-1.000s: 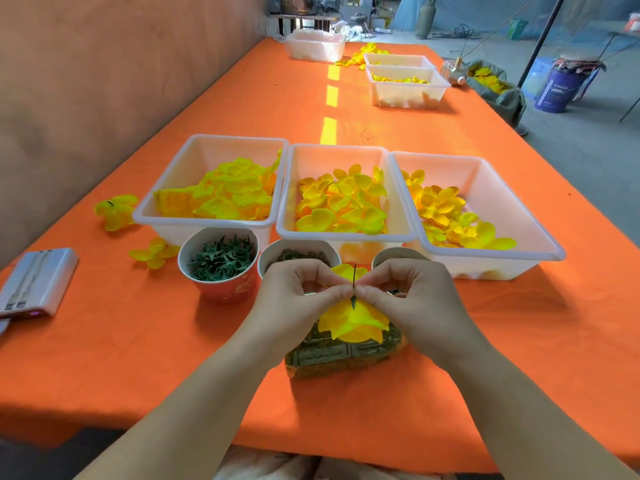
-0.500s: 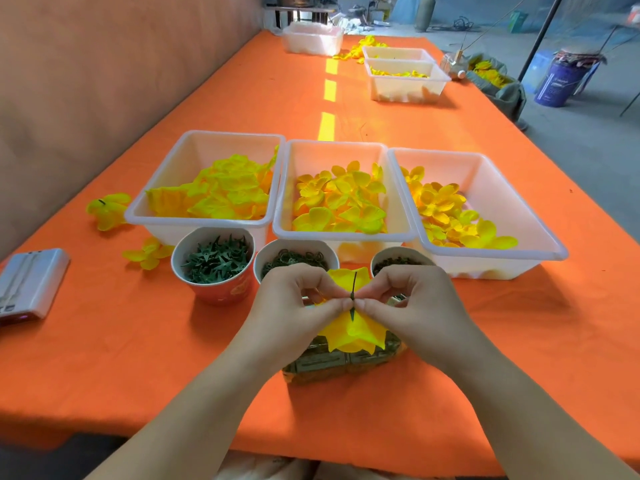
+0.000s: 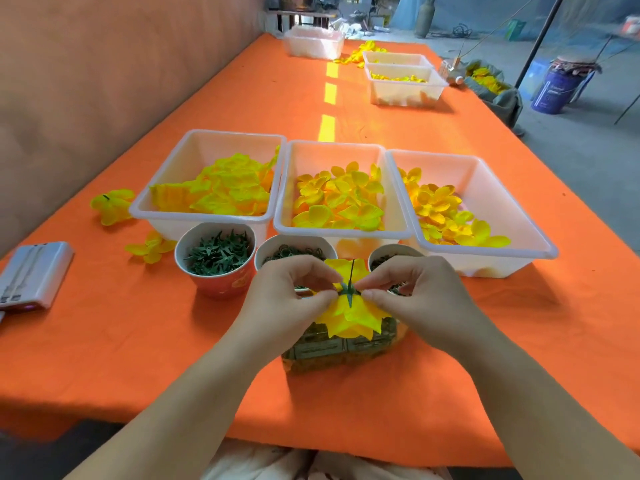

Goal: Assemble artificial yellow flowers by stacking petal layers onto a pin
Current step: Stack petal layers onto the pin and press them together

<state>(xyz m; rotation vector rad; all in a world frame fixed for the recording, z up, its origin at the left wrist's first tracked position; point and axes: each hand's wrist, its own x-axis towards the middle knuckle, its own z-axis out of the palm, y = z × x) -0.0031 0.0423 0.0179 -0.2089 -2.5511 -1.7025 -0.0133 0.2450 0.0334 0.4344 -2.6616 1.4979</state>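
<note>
A yellow flower (image 3: 349, 315) of stacked petal layers sits on a thin dark green pin (image 3: 351, 277) that stands upright through its middle, with a green star-shaped piece (image 3: 347, 290) on top. My left hand (image 3: 289, 294) pinches the flower's left side at the pin. From the right, my right hand (image 3: 414, 292) pinches it too. The flower hovers above a clear box (image 3: 332, 348) of small dark parts. Three white tubs behind hold loose yellow petals: left tub (image 3: 207, 216), middle tub (image 3: 343, 232), right tub (image 3: 491, 251).
Three cups stand before the tubs: a red cup (image 3: 216, 271) of green star pieces, a middle cup (image 3: 294, 247) of dark rings, a right cup (image 3: 389, 254). Two finished flowers (image 3: 112, 206) lie left. A grey device (image 3: 33, 275) sits at the left edge. More tubs (image 3: 403, 83) stand far back.
The green star piece now sits spread on top of the petals, and more of the pin shows above it. Both hands stay pinched at the flower's centre.
</note>
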